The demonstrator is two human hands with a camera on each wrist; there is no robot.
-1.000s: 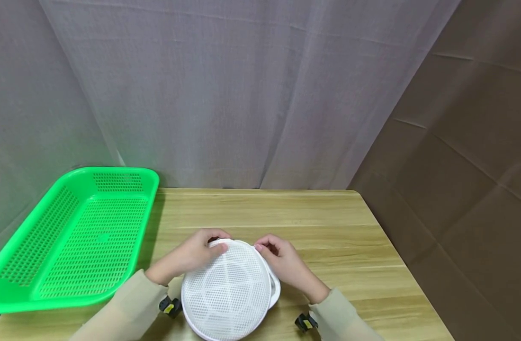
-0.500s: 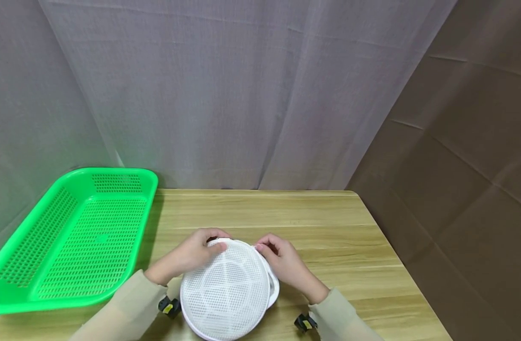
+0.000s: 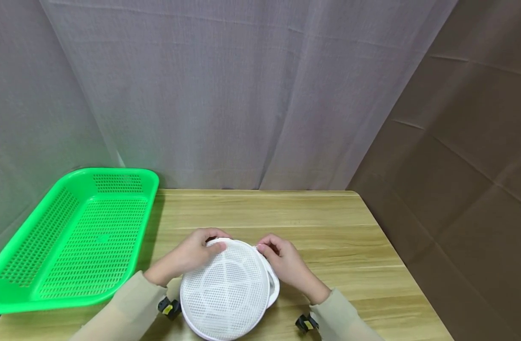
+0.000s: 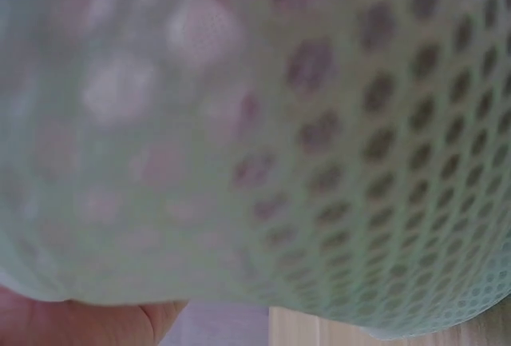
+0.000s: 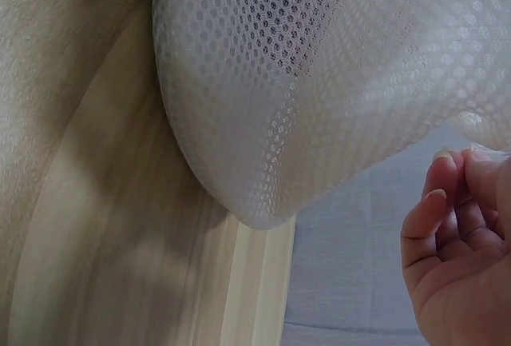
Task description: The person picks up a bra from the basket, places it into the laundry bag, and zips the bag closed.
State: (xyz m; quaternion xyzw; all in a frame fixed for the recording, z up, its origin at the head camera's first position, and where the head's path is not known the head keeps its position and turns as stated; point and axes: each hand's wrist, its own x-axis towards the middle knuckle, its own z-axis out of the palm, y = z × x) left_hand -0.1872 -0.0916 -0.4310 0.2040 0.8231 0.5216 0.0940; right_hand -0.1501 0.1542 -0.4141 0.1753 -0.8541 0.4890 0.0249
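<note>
Left hand pinches the far rim of the bag, thumb on top; right hand pinches its edge nearby. Bag is at the near side of the bench, right of the basket. Uneven pulling could buckle the soft mesh.

Wood-grained tabletop, light yellow-brown, the grain running left to right. A green rectangular basket, round-cornered and perforated, lies open side up at left. Whether the white mesh bag touches the surface cannot be told.
</note>
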